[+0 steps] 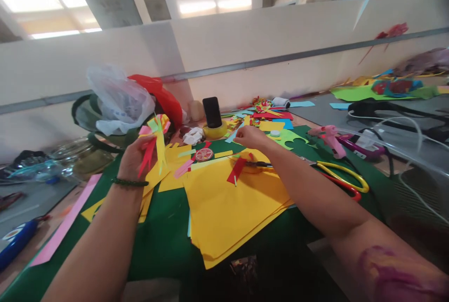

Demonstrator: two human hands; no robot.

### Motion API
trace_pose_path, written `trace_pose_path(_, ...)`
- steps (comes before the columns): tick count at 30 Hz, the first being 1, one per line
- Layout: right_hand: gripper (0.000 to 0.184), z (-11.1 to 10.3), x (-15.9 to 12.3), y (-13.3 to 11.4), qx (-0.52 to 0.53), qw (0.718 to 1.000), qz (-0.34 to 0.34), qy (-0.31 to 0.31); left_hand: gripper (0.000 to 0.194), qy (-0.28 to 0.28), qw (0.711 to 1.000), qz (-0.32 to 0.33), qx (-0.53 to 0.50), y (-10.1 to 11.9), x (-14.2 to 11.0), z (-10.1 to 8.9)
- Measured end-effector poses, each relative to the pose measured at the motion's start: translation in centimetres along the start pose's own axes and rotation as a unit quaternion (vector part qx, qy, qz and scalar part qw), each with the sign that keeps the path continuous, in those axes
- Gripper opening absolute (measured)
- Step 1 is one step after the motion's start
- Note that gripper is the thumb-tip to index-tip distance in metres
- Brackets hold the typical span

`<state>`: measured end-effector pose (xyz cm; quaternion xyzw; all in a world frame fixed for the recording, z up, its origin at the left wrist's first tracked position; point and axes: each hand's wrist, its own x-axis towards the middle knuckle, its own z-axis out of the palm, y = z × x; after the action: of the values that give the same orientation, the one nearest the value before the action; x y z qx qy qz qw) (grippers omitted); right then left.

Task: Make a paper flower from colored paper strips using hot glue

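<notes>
My left hand (135,157) is raised over the green table, fingers closed round a bunch of coloured paper strips (156,140) in yellow, pink, red and green. My right hand (249,136) reaches forward past a stack of yellow paper sheets (228,204) to the far scraps, fingers curled on a light blue paper strip (235,133). A red paper piece (236,170) lies on the yellow sheets below my right forearm. A small round tape roll (204,154) sits between my two hands.
Scissors with yellow and red handles (342,178) lie right of my forearm, a pink glue gun (331,139) beyond them. A black phone (212,111) stands on a yellow tape roll. Plastic bags (117,98) pile at the left. A pink strip (65,222) lies at the table's left edge.
</notes>
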<state>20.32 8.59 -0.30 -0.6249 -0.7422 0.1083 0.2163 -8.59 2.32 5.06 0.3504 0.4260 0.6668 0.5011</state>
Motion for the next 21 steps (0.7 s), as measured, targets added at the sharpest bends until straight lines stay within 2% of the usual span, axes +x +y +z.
trace_pose_path(3, 0.018, 0.0, -0.1, 0.2, -0.050, 0.998, 0.025, 0.000, 0.025, 0.066, 0.994, 0.031, -0.084, 0.6, -0.1, 0.1)
trace_pose_path(7, 0.024, 0.0, -0.2, 0.1, -0.043, 0.998, 0.021, 0.030, 0.024, 0.073, 0.988, 0.054, -0.125, 1.0, 0.1, -0.1)
trace_pose_path(10, 0.019, -0.4, -0.2, 0.3, 0.029, 0.993, 0.018, 0.115, 0.026, 0.071, 0.988, 0.052, -0.127, 1.0, 0.2, -0.3)
trace_pose_path(12, 0.024, -0.8, 0.0, 0.6, 0.118, 0.970, 0.005, 0.213, 0.027, 0.081, 0.989, 0.037, -0.117, 1.2, 0.1, -0.3)
trace_pose_path(14, 0.028, -1.1, 0.4, 1.0, 0.209, 0.929, -0.020, 0.306, 0.026, 0.089, 0.990, 0.020, -0.105, 1.3, -0.1, -0.2)
trace_pose_path(16, 0.027, -1.2, 0.8, 1.3, 0.273, 0.887, -0.045, 0.369, 0.023, 0.080, 0.992, 0.004, -0.093, 1.2, -0.5, 0.0)
trace_pose_path(18, 0.027, -1.4, 1.1, 1.3, 0.308, 0.859, -0.063, 0.403, 0.018, 0.048, 0.996, 0.006, -0.074, 0.8, -0.9, 0.1)
trace_pose_path(20, 0.028, -2.1, 0.9, 1.3, 0.329, 0.839, -0.070, 0.427, 0.014, -0.013, 0.999, 0.020, -0.032, 0.0, -1.3, 0.2)
trace_pose_path(21, 0.029, -2.7, 0.5, 1.2, 0.341, 0.828, -0.073, 0.439, 0.021, -0.056, 0.998, 0.009, 0.008, -0.5, -1.5, 0.3)
